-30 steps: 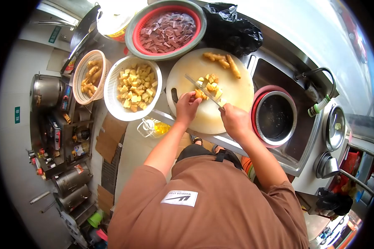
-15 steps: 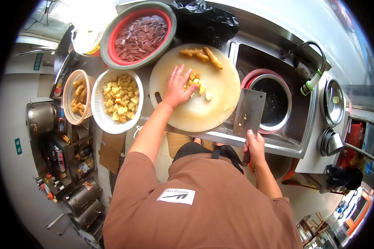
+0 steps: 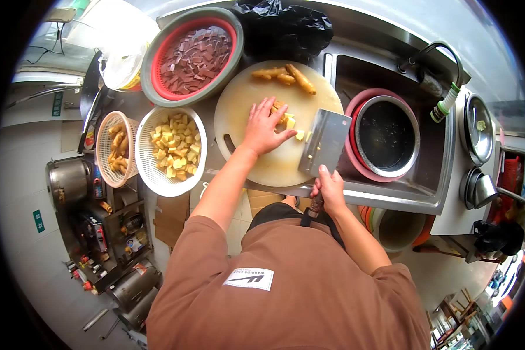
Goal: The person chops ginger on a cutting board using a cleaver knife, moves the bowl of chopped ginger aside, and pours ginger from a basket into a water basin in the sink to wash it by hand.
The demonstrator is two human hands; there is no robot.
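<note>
My left hand (image 3: 266, 129) rests with spread fingers over a small pile of cut yellow root pieces (image 3: 288, 121), which look like ginger, on a round cutting board (image 3: 245, 166). The hand hides part of the pile. My right hand (image 3: 329, 191) is wrapped around the handle of a cleaver (image 3: 326, 142). Its broad blade lies over the board's right side, close to a few loose pieces, with small bits stuck to it. Whole knobbly roots (image 3: 300, 79) lie at the board's far edge.
Left of the board stand a white basket of cut chunks (image 3: 141, 153) and a smaller basket of whole roots (image 3: 134, 166). Behind them is a basin (image 3: 151, 87) of dark red slices. The right-hand sink (image 3: 431, 192) holds nested basins (image 3: 415, 131) under a faucet (image 3: 449, 96). A black bag (image 3: 286, 29) sits behind.
The cleaver has moved left from beside the sink to over the board's right side. My left hand has shifted right and covers more of the cut pieces.
</note>
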